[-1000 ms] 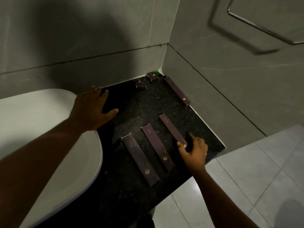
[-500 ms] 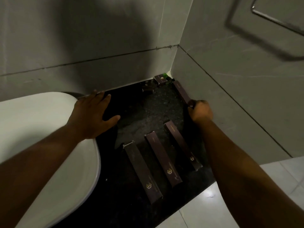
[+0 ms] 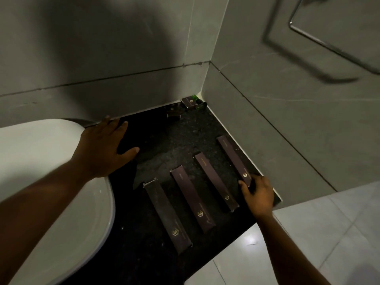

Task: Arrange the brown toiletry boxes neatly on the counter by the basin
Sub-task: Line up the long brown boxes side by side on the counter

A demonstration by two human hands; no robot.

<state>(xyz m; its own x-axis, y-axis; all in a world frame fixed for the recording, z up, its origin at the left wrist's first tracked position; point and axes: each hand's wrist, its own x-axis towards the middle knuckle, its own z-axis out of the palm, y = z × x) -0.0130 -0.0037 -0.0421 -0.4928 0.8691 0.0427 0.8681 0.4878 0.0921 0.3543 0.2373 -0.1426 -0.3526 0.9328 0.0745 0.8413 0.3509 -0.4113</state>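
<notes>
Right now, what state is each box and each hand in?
Three long brown boxes: flat, side by side, untouched.
Fourth long brown box: flat by the wall, near end gripped.
Small brown box: in the back corner.
Right hand: closed on the fourth box.
Left hand: open, flat on the white basin rim.

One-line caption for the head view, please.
Right hand holds the fourth long brown box beside three others on the dark counter; left hand rests by the basin.
</notes>
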